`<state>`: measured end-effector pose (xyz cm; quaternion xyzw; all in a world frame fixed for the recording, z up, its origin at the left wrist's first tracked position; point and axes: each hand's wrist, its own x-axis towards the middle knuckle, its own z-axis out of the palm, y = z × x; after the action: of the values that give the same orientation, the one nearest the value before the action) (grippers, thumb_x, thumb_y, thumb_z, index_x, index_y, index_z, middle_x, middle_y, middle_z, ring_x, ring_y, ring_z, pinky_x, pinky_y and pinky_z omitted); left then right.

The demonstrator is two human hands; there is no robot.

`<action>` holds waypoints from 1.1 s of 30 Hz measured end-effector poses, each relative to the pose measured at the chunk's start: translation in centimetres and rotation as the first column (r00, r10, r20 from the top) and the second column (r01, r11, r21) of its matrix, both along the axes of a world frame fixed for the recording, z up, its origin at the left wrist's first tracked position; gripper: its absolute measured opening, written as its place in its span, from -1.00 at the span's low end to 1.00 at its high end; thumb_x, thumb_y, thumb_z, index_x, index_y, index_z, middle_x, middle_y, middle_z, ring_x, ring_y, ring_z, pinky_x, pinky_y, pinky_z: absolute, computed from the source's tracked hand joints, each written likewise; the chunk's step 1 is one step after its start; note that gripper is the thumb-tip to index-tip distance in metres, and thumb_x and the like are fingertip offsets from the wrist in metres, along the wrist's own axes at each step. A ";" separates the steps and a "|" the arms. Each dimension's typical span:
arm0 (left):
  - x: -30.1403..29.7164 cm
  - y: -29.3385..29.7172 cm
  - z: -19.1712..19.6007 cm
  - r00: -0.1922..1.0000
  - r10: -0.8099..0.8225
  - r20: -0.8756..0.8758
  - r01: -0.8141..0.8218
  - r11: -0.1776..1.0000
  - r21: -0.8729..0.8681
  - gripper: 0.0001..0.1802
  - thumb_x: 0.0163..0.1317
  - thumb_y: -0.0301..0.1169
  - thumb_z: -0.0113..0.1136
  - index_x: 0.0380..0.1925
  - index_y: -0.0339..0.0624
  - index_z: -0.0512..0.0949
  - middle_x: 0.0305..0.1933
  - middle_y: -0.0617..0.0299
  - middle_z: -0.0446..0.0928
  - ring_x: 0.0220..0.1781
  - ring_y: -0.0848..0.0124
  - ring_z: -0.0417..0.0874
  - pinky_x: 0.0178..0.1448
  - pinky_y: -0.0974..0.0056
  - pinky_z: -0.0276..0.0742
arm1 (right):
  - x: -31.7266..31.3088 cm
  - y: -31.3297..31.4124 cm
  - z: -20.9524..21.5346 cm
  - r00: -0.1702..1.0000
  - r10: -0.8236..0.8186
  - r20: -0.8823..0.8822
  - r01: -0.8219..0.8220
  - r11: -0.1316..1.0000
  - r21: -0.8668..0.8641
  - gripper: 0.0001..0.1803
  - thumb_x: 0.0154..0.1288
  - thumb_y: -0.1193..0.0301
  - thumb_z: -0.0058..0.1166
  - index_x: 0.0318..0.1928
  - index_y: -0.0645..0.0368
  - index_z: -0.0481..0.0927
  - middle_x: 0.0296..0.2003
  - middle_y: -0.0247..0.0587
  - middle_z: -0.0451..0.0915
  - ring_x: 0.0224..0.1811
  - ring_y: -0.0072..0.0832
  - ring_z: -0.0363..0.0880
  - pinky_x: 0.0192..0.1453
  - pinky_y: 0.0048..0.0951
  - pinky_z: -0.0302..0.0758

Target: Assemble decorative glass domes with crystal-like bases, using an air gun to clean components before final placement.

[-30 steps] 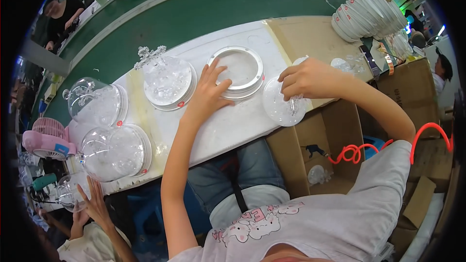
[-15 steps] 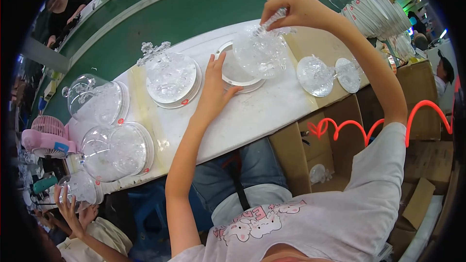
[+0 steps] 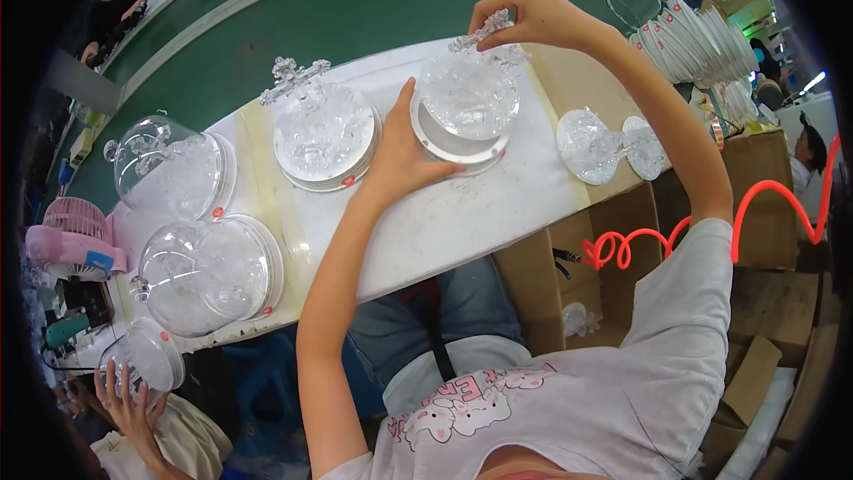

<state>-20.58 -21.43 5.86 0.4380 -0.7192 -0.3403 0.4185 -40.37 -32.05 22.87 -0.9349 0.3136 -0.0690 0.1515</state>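
Note:
My right hand point(image 3: 529, 20) pinches the branching top of a clear, crystal-like ornament point(image 3: 471, 98). Its round, textured disc is tilted over a white ring-shaped base point(image 3: 462, 158), covering much of the ring's opening; whether they touch I cannot tell. My left hand point(image 3: 395, 156) lies against the base's left side, thumb and forefinger spread along the rim. To the left stands a similar white base with a clear ornament on it point(image 3: 324, 138). Another clear ornament with two round ends point(image 3: 591, 147) lies to the right on the cardboard.
Clear domes over white bases point(image 3: 209, 276) stand at the left, near a pink fan point(image 3: 75, 236). Another person's hand point(image 3: 131, 404) touches a domed piece there. A stack of white rings point(image 3: 697, 40) is at the far right. Open cardboard boxes point(image 3: 577, 284) and a red coiled hose point(image 3: 622, 244) are below.
My right hand has brought the ornament's disc left, further over the ring base, and it looks flatter. My left hand stays at the base's rim. The whole view has shifted slightly.

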 end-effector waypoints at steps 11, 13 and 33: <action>0.3 0.3 -0.8 0.989 -0.027 0.143 0.036 0.997 -0.066 0.30 -0.35 -0.14 0.48 0.31 -0.34 -0.17 0.37 -0.21 -0.10 0.42 -0.06 -0.06 0.44 0.09 -0.06 | 0.6 1.1 -2.4 0.998 -0.010 -0.066 0.009 1.000 -0.020 -0.74 -0.03 0.22 0.29 -0.34 0.06 0.66 -0.43 -0.26 0.64 -0.41 -0.40 0.60 -0.29 -0.48 0.50; -0.4 0.5 -0.8 0.993 0.047 0.112 -0.041 0.997 -0.061 0.34 -0.40 -0.10 0.51 0.31 -0.35 -0.15 0.35 -0.21 -0.03 0.40 -0.05 0.00 0.43 0.10 -0.02 | 0.8 1.1 -2.3 1.000 -0.014 -0.027 0.013 0.999 -0.041 -0.80 0.00 0.30 0.29 -0.39 0.12 0.64 -0.42 -0.28 0.62 -0.39 -0.42 0.55 -0.33 -0.46 0.47; -0.3 0.1 -0.6 0.999 0.000 0.044 0.001 1.000 -0.021 0.37 -0.45 -0.09 0.54 0.30 -0.36 -0.14 0.31 -0.23 0.06 0.36 -0.02 0.12 0.40 0.13 0.08 | 2.0 0.2 -2.6 0.982 0.119 -0.146 -0.135 0.986 -0.100 -0.81 0.05 0.31 0.21 -0.33 0.11 0.61 -0.40 -0.29 0.61 -0.34 -0.37 0.58 -0.25 -0.42 0.49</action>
<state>-20.85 -21.31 5.29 0.4407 -0.7319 -0.3230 0.4072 -38.33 -31.85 20.31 -0.9624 0.2588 -0.0109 0.0819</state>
